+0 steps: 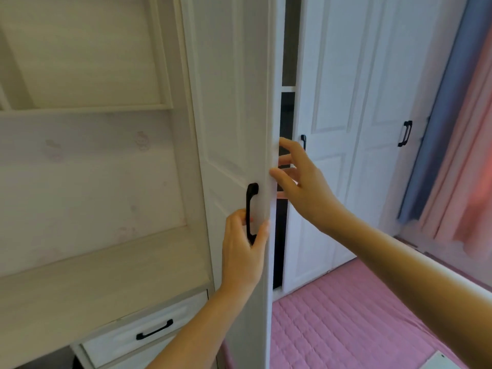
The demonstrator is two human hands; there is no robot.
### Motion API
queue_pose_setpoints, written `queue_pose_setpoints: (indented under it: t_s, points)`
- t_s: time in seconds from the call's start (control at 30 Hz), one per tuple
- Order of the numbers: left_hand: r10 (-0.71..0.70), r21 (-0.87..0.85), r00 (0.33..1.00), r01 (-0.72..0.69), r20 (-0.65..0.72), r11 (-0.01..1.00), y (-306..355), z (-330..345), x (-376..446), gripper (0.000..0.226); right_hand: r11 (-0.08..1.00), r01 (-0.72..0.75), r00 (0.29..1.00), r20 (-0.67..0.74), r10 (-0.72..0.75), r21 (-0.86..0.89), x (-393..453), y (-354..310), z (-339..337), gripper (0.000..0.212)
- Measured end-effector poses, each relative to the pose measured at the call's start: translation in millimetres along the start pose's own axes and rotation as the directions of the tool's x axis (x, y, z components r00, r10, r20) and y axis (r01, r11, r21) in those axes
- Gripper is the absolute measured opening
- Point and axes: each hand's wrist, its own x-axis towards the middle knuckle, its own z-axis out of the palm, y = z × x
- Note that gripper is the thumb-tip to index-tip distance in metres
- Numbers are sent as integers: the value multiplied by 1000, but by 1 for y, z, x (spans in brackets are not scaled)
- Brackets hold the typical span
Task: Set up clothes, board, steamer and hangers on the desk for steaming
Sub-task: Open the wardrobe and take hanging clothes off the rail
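At the white wardrobe, my left hand curls round the lower part of the black handle on the wardrobe door, which stands ajar, its free edge swung out toward me. My right hand reaches across to that same edge just above the handle, thumb on the near face and fingers hooked behind it, gripping the door's edge. Between this door and the neighbouring closed door a narrow dark gap shows the inside of the wardrobe, with a pale shelf edge crossing it high up; what hangs inside cannot be made out. The desk runs along the lower left, its pale top bare where visible, with a drawer with a black pull under its right end. A pink quilted cover fills the lower right, and blue and pink curtains hang at the far right.
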Motion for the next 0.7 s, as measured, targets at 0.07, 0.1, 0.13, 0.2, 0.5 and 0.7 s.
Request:
queue_pose_setpoints:
  t_s: [0.07,0.1,0.13,0.2,0.5,0.7]
  points:
    - [-29,-35,999,29,-19,999,1,-6,-5,46,1000,23,998,56,-23,4,-2,-4,7,48]
    - [-41,-35,999,40,-30,999,1,-9,-7,50,999,32,996,79,-32,12,-2,-5,11,49]
    - [-51,-34,998,49,-42,998,0,-13,-8,51,999,41,994,98,-43,17,-2,-8,15,49]
    - [-65,-43,996,63,-62,997,-2,-22,-10,46,997,69,990,126,-71,21,-1,-13,22,50]
    - [-138,-79,980,128,-144,989,-4,-54,-21,31,986,155,967,194,-163,56,5,-26,54,56]
    - [-166,-107,973,150,-162,983,0,-61,-22,39,984,157,965,196,-172,88,6,-24,60,58]
